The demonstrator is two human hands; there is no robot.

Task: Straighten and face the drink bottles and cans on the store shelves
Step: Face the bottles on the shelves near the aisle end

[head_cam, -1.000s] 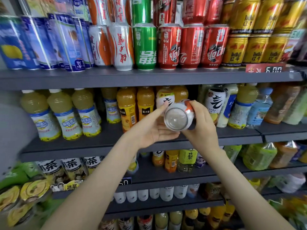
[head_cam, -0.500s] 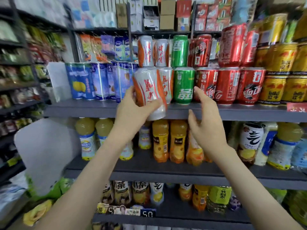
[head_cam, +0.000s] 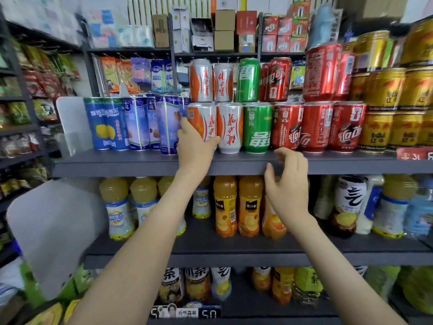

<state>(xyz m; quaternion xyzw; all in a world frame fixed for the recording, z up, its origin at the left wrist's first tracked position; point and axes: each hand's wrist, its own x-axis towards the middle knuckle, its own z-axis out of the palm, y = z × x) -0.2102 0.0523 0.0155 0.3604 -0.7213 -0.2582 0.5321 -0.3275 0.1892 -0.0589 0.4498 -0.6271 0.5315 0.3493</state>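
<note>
on the grey shelf (head_cam: 140,164), left grip (head_cam: 193,146) clasps the orange-white can (head_cam: 203,118); right grip (head_cam: 287,184) slack, empty.

Orange-and-white can (head_cam: 203,120) stands upright on shelf (head_cam: 117,164), between left hand (head_cam: 193,148) thumb and fingers; right hand (head_cam: 287,184) fingers hang loose below red cans (head_cam: 316,127).

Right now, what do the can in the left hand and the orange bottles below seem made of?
The orange-and-white can in the left hand: likely thin metal, glossy printed finish; glare streaks and a tapered shoulder show. The orange bottles: probably clear plastic; juice colour shows through above the labels.
</note>
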